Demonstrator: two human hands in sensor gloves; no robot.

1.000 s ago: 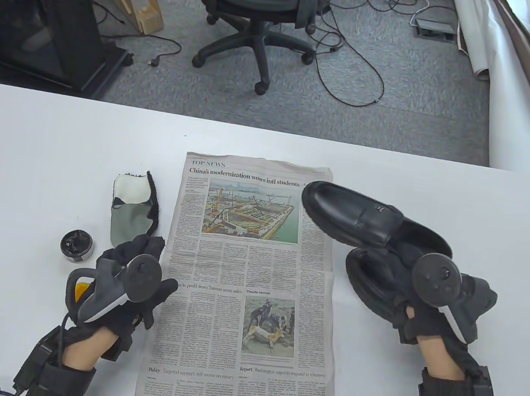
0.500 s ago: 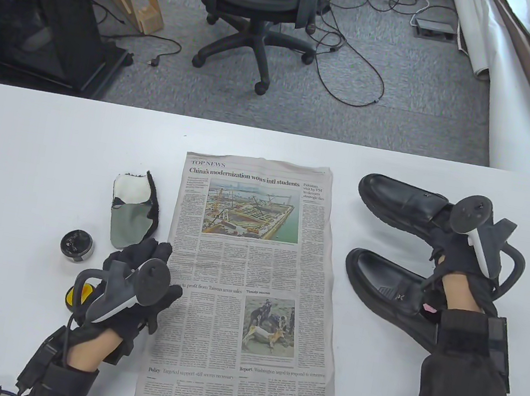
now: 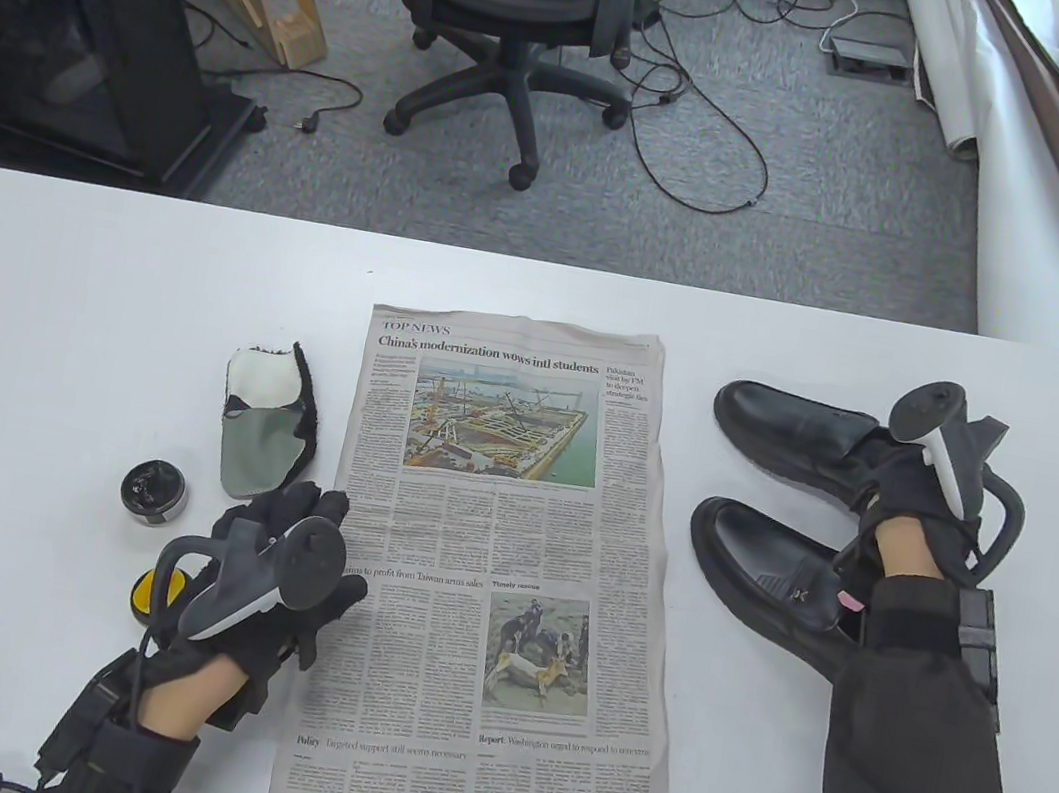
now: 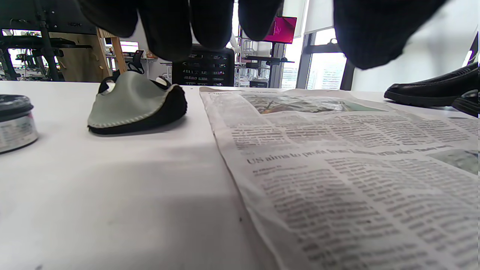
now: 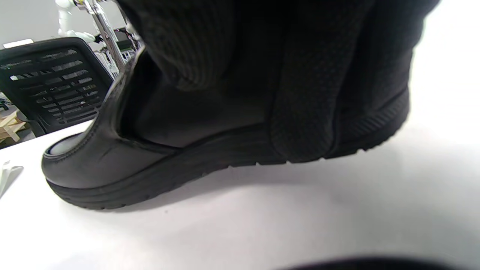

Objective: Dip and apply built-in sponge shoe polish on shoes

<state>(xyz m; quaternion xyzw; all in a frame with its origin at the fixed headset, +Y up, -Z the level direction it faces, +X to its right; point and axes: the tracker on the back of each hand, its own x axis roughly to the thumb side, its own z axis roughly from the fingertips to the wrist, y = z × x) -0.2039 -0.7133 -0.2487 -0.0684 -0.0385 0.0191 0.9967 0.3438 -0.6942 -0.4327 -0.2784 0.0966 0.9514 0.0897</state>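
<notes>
The right hand [image 3: 910,486] grips the heel end of the far shoe [image 3: 792,435], its fingers [image 5: 303,93] curled over the rim and down the side to the sole. That shoe sits on the white counter [image 3: 100,294] to the right of the newspaper [image 3: 493,553], toe toward the paper; in the right wrist view the heel seems slightly raised, though the shadow makes this hard to judge. The near shoe [image 3: 764,568] lies just in front of it, partly under the right sleeve.

The left hand [image 3: 288,569] hovers over the paper's left edge, fingers relaxed and holding nothing. Beside it on the counter are an open tin of black polish [image 3: 153,493], a yellow lid [image 3: 157,593] mostly hidden under the hand's tracker, and a grey-and-black polishing mitt [image 3: 267,419] farther back.
</notes>
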